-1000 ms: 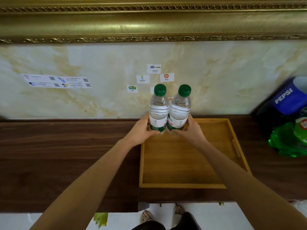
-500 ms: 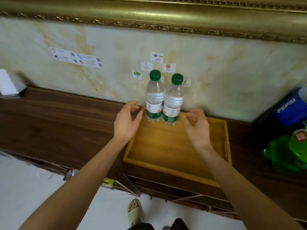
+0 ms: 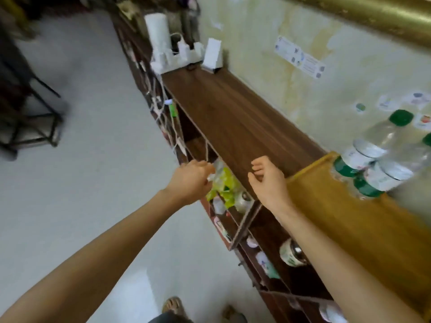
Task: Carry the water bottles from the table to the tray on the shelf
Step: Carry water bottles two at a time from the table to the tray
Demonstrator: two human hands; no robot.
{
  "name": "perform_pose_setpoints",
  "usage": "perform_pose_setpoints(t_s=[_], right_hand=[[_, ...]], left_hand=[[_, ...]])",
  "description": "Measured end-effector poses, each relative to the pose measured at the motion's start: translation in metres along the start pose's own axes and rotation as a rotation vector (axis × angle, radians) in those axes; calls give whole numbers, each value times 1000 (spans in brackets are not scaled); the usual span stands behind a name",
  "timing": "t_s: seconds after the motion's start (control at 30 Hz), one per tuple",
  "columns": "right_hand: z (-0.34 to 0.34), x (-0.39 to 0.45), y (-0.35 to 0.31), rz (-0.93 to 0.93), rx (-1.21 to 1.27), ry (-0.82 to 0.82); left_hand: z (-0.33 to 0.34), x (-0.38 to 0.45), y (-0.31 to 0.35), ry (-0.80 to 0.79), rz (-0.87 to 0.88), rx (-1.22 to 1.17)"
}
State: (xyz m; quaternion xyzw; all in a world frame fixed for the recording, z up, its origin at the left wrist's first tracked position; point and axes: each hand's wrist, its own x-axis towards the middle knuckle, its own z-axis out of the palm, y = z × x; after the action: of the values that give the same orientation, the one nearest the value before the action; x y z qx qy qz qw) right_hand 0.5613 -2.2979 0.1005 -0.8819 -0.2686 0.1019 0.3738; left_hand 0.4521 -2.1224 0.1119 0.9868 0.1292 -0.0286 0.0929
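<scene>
Two clear water bottles with green caps, one (image 3: pixel 373 145) beside the other (image 3: pixel 401 166), stand in the far corner of the wooden tray (image 3: pixel 349 213) on the dark shelf top (image 3: pixel 233 117), at the right of the view. My left hand (image 3: pixel 190 180) hangs over the shelf's front edge, fingers loosely curled, holding nothing. My right hand (image 3: pixel 268 180) hovers above the shelf just left of the tray, fingers apart and empty. Both hands are well clear of the bottles.
White devices and a power strip (image 3: pixel 177 52) crowd the shelf's far end, with cables (image 3: pixel 161 108) dangling down its front. The cubbies below hold a green bag (image 3: pixel 224 183), jars (image 3: pixel 291 252) and small items. A dark metal stand (image 3: pixel 30 113) is on the floor at left.
Both hands let go of the two bottles, which now stand in the tray. The hands pulled back and the view swung left along the shelf.
</scene>
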Motion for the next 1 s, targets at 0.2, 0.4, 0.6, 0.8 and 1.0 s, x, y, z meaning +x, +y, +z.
perform_pose_setpoints(t_s=[0.2, 0.4, 0.6, 0.8, 1.0], right_hand=[[145, 40, -131, -347, -381, -462], [316, 45, -326, -664, -504, -614], [456, 20, -481, -787, -500, -668], [577, 9, -588, -869, -580, -786], [716, 42, -703, -999, -599, -841]], left_hand=[[-23, -95, -150, -82, -352, 159], [-65, -217, -331, -185, -702, 162], [-106, -331, -486, -107, -861, 146], [-124, -409, -624, -103, -1003, 77], [-129, -440, -776, -110, -1140, -3]])
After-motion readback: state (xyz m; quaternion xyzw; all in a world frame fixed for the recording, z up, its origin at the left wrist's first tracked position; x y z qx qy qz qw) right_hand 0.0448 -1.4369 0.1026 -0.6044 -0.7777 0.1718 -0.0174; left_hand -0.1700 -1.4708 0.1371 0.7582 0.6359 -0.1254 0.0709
